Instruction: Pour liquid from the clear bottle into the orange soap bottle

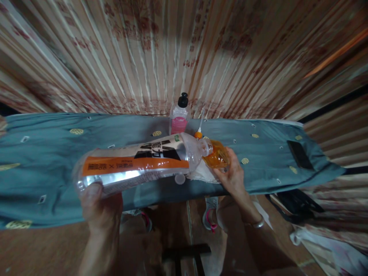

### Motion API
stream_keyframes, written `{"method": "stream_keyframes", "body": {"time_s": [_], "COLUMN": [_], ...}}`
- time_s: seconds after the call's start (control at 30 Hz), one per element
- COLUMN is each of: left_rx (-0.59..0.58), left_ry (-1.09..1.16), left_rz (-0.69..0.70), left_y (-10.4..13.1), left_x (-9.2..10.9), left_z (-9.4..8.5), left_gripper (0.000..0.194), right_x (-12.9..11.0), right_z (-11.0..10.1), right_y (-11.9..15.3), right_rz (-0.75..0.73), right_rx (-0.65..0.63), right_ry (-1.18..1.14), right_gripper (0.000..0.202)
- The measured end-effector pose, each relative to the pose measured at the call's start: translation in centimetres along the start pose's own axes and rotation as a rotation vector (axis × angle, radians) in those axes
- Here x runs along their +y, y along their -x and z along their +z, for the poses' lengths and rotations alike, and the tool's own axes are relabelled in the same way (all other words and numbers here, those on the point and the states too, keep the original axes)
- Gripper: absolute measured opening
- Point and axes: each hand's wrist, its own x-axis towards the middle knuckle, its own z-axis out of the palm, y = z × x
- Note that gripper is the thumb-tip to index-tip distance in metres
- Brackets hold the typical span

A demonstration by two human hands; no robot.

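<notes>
A large clear plastic bottle (135, 165) with an orange and white label lies tilted almost flat in the air, its neck pointing right. My left hand (99, 203) grips it near its base from below. In my right hand (232, 172) is a small amber bottle (217, 155), held against the big bottle's mouth. Whether liquid passes between them I cannot tell. Behind them stands an orange-and-white dropper cap (199, 133) with a thin clear tube pointing up. A white cloth or tissue (205, 174) lies under the amber bottle, beside a round whitish cap (180, 179).
A clear bottle with a pink label and black cap (179, 119) stands at the back of the table, covered by a teal cloth (267, 153). A dark phone (299, 154) lies at the right. Patterned curtains (184, 50) hang behind; a black bag (296, 205) is below right.
</notes>
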Motion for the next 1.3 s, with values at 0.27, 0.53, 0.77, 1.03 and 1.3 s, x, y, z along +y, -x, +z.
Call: {"method": "stream_keyframes", "body": {"time_s": [0.27, 0.53, 0.77, 1.03, 1.3], "left_rx": [-0.008, 0.016, -0.007, 0.004, 0.000], "left_ry": [-0.023, -0.008, -0.030, -0.056, -0.073], "left_rz": [-0.056, -0.017, -0.018, -0.024, -0.005], "left_y": [0.16, 0.17, 0.16, 0.43, 0.33], "left_x": [0.10, 0.15, 0.27, 0.54, 0.48], "left_z": [-0.09, 0.36, 0.06, 0.58, 0.62], "left_gripper": [0.032, 0.039, 0.032, 0.029, 0.028], "right_x": [0.17, -0.03, -0.09, -0.20, -0.20], "right_z": [0.18, 0.07, -0.01, -0.16, 0.05], "right_y": [0.09, 0.01, -0.02, -0.11, -0.09], "right_rz": [0.002, 0.011, 0.025, 0.019, 0.013], "right_rx": [0.006, 0.004, -0.007, -0.013, 0.018], "right_ry": [-0.008, -0.004, -0.011, -0.010, 0.003], "right_gripper": [0.081, 0.079, 0.080, 0.079, 0.080]}}
